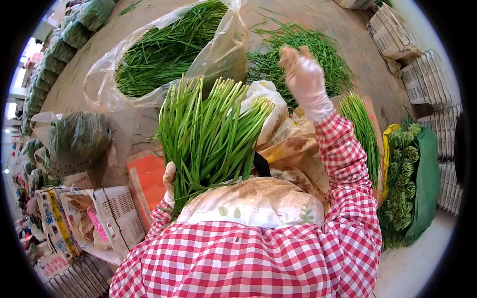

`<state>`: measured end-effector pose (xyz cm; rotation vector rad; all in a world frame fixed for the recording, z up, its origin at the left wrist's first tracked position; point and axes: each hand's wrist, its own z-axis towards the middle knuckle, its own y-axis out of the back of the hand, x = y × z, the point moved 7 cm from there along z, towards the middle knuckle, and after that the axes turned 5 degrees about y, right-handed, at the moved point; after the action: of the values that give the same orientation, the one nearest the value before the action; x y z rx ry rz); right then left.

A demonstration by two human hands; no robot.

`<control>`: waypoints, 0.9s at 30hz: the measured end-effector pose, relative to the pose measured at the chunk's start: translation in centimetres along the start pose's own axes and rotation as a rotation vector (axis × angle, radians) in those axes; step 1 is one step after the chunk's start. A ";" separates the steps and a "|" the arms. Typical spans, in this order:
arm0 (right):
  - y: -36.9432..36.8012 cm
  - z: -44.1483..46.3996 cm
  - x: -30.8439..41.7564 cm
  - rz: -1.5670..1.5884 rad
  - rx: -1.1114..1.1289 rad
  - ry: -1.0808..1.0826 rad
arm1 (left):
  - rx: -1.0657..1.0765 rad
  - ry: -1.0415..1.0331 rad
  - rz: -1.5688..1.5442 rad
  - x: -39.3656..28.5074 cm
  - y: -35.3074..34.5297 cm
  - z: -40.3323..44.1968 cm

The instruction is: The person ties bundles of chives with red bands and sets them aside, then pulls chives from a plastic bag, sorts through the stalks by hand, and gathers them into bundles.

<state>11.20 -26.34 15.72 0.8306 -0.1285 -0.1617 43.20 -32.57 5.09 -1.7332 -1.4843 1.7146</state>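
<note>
A thick bunch of garlic chives (213, 144) leans across my lap, pale stem ends upward and leaves toward my body. Gloved, my left hand (170, 181) grips its lower left side, with most fingers hidden behind the leaves. My right hand (305, 79), in a whitish glove with brown-stained fingertips, is raised in front of a loose heap of chives (333, 59) on the floor. Its fingers are curled in and slightly blurred; anything inside them is too small to make out. A stained apron (248, 201) covers my lap.
A clear plastic bag (107, 97) full of chives lies ahead. More chives (360, 131) lie on a board at right, beside tied bundles (402, 174) and a green cloth (425, 184). Filled bags (79, 141) and plastic crates (119, 213) stand left; several crates (427, 77) line the right.
</note>
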 end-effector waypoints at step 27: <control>-4.3 0.5 3.6 0.862 0.296 -0.435 | -0.193 -0.250 0.449 5.9 23.7 -2.7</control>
<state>14.20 -30.21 13.02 0.9570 -0.9181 0.5056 54.77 -36.93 -16.20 -2.1478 -1.4814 2.1358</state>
